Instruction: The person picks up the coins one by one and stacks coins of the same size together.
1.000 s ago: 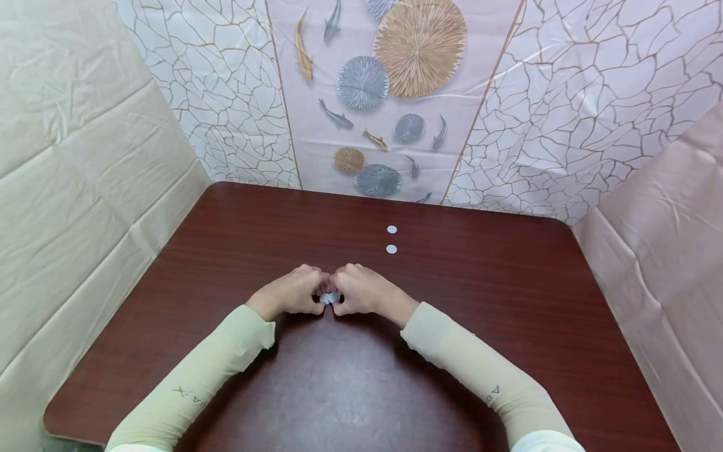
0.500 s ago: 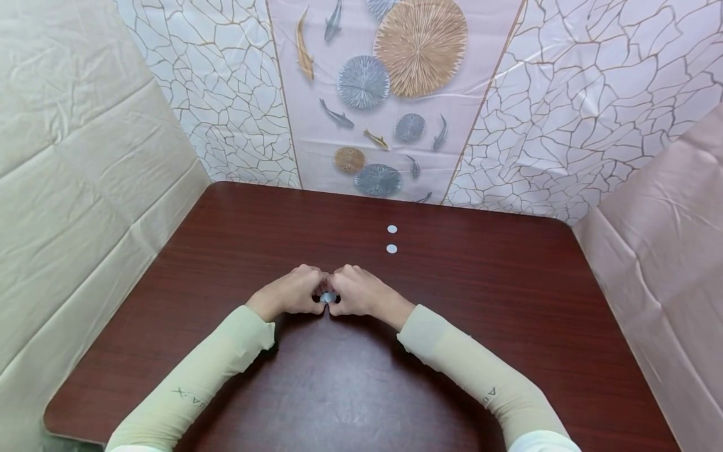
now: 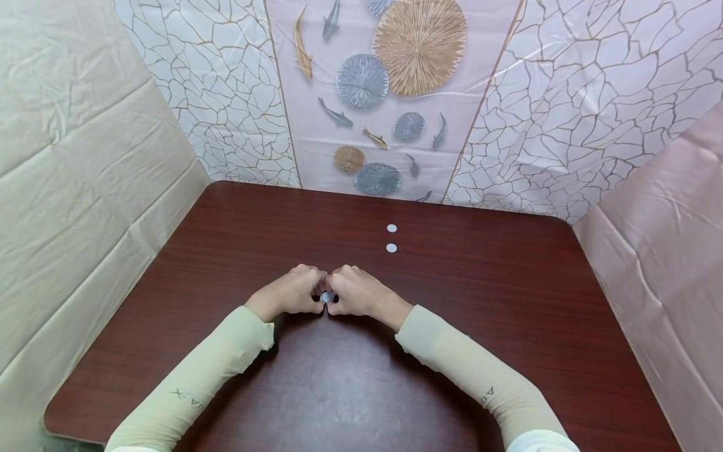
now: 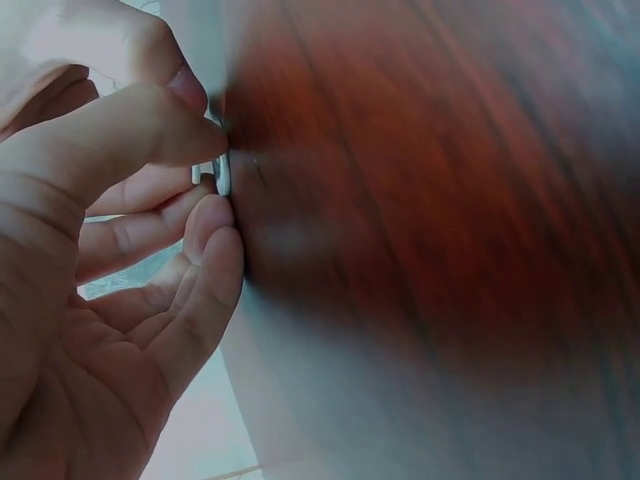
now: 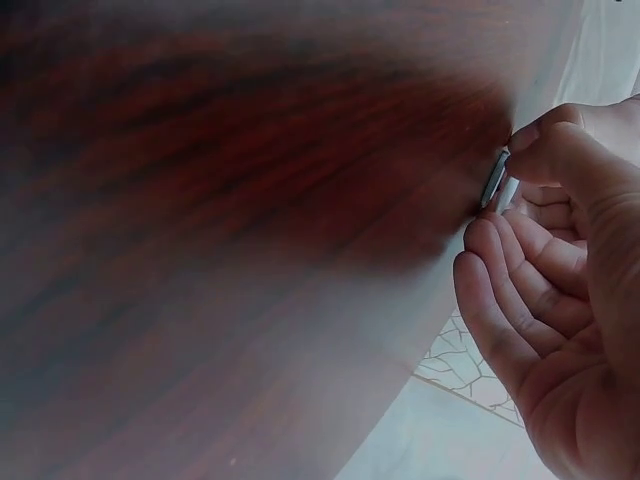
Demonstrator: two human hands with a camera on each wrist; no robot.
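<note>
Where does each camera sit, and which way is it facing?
Head: on the head, facing forward and down at the table; both sleeves, left grip and right grip show.
Left wrist: on that wrist, facing the left grip and table; part of the right grip shows behind.
Right wrist: on that wrist, facing the right grip and table; part of the left grip shows behind.
Shared: both wrist views show discs edge-on.

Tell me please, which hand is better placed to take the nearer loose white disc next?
Probably the right hand: the nearer loose disc lies beyond it, towards the right; the left hand is farther off. Both hold small discs.
</note>
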